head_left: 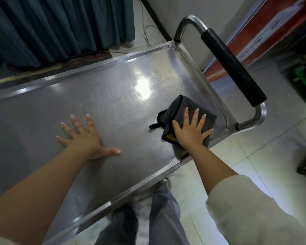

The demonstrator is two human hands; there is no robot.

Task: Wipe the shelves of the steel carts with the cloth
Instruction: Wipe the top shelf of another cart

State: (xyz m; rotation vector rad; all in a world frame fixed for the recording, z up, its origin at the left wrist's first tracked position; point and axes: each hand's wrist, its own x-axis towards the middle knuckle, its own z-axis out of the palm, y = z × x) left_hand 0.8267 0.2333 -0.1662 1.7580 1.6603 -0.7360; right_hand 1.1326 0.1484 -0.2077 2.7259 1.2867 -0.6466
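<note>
The cloth (pixel 185 119), dark grey with a black edging and a yellow tag at its near corner, lay folded on the top shelf (pixel 102 96) of the steel cart, close to the shelf's right end and just short of its raised rim. My right hand (pixel 191 129) pressed flat on top of it, fingers spread and straight, palm down, not curled around the fabric. A small black loop of the cloth stuck out to the left of that hand.

My left hand (pixel 85 137) rested well apart from it, further left on the bare steel, also flat and fully spread, thumb pointing right, with nothing under it. A pale sleeve (pixel 254 214) was pushed up on the right forearm.

The shelf surface showed a bright reflection of light near its far right part. Beyond the right end rose the cart's push handle (pixel 231 66), a steel tube with a black grip. Below the near rim I could see grey trousers (pixel 159 218) and pale floor tiles (pixel 265 152). At the far left hung a dark teal curtain (pixel 57 25), and a red panel (pixel 265 30) stood at the far right.
</note>
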